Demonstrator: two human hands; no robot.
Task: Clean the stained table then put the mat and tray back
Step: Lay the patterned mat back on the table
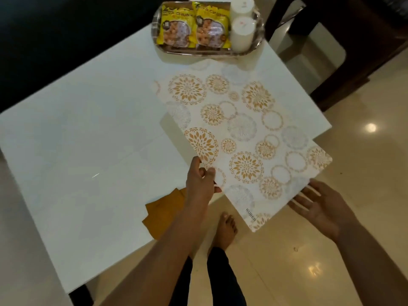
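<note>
Clear tray (259, 44) sits at the far end of the white table (77, 140). Contents: two yellow snack packets (192, 27) lying side by side on the left, two white cups (241, 25) upside down on the right, one behind the other. Tray rim just beyond the mat's far edge; cannot tell if they touch.

Patterned mat (242, 138), gold and grey circle motifs, lies diagonally over the table's right portion. Its near corner overhangs the table edge, out above the tiled floor (331, 250).

Left hand (201, 180): thumb on top, fingers beneath, pinching the mat's left edge near the table's front edge. Right hand (318, 202): palm up, fingers spread, fingertips at the mat's overhanging near-right edge; not gripping.

Folded mustard cloth (163, 215) rests at the table's front edge, partly under the left forearm.

Left half of the tabletop carries nothing. A dark chair (331, 40) stands near the right far corner. A bare foot (225, 230) is on the floor beside the table.
</note>
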